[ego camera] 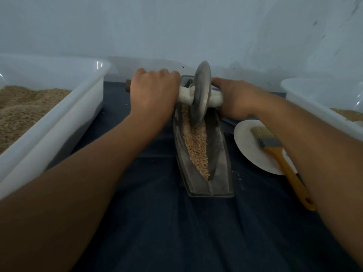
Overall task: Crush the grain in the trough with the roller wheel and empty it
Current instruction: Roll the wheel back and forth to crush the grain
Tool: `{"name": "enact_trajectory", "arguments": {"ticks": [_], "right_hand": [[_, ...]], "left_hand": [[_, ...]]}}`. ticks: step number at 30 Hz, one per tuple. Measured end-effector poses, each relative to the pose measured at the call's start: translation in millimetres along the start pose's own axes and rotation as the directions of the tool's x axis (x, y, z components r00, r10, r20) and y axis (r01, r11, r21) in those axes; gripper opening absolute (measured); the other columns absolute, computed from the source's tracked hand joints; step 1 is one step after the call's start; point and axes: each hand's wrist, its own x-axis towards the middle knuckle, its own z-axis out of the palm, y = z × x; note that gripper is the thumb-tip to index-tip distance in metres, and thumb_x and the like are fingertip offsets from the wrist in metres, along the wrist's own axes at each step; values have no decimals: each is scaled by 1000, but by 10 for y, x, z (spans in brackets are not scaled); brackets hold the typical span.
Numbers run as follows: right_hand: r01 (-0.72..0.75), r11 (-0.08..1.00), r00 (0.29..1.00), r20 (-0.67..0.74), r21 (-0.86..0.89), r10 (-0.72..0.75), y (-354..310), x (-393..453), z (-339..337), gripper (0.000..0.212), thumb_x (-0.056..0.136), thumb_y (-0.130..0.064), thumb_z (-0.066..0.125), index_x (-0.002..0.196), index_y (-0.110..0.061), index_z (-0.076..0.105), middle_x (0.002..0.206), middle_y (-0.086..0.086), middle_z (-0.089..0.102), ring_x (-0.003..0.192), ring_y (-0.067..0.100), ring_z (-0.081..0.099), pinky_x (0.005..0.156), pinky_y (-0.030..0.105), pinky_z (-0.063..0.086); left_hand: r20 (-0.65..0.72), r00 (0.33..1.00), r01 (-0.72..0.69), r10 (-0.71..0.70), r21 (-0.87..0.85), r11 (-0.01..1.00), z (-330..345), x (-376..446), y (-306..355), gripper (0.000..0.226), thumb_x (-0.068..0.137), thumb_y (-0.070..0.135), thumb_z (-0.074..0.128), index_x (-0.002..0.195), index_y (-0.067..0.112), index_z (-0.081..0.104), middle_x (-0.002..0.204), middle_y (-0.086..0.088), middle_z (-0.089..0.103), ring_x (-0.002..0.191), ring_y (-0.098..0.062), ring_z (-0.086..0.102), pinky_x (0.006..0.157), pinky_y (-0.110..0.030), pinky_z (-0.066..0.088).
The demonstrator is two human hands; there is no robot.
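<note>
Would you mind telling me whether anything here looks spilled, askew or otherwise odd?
Only small things. A few pale specks lie on the dark cloth, beside the trough and near the left tub, like stray grain. The brush rests on the plate with its handle overhanging the rim. Both hands grip the roller's handles normally.

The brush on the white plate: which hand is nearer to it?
Right. The right hand grips the roller wheel's axle just beyond the plate where the brush lies. The left hand grips the axle's other end, across the trough.
</note>
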Motion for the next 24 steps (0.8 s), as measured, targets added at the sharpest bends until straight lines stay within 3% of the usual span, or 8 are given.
{"name": "enact_trajectory", "arguments": {"ticks": [4,7,11,14,17,21,24], "right_hand": [[-25,995,992,-127,-96,13,-45,-124,58,83,81,-32,66,148,-51,20,117,4,66,84,26,57,49,25,28],[-28,994,984,-180,-107,8,-95,-235,68,80,83,-34,65,147,-51,20,102,5,66,79,29,57,48,25,23],[-85,984,956,-291,-154,37,-188,-401,101,81,82,-33,67,146,-52,20,76,-1,47,64,24,43,49,29,24],[-100,984,944,-326,-146,48,-230,-511,127,79,84,-29,65,146,-50,21,74,1,53,66,30,51,51,31,26],[-85,986,931,-363,-144,28,-263,-585,143,76,87,-32,64,148,-48,22,87,6,67,72,33,59,52,31,25],[-93,985,924,-382,-144,31,-305,-656,157,72,90,-35,61,149,-46,23,87,6,68,77,33,63,53,31,23],[-97,984,915,-402,-149,30,-319,-709,165,71,90,-34,62,149,-45,25,80,4,64,75,31,63,56,33,26]], "left_hand": [[-5,1000,13,-13,-4,1000,-52,-101,14,13,91,5,49,87,15,40,74,-4,39,59,-22,35,65,-37,28],[-1,1000,27,-27,-7,1000,-92,-188,19,8,91,7,51,92,14,46,75,-4,38,59,-22,35,63,-37,28],[-2,1000,30,-30,-11,999,-141,-305,26,14,90,9,52,89,16,40,74,-4,39,57,-22,37,61,-37,29],[-4,1000,28,-28,-14,999,-199,-343,39,18,89,9,51,87,17,35,74,-4,39,58,-23,38,62,-36,30],[3,999,42,-42,-11,999,-250,-407,45,20,88,8,50,86,17,33,75,-4,45,58,-23,41,63,-36,30],[44,998,48,-47,-11,999,-300,-447,52,13,87,10,55,93,15,44,86,-7,59,68,-28,57,66,-38,35],[57,997,48,-48,-10,999,-326,-470,58,14,87,11,56,97,15,47,88,-7,60,70,-28,58,66,-37,33]]}}
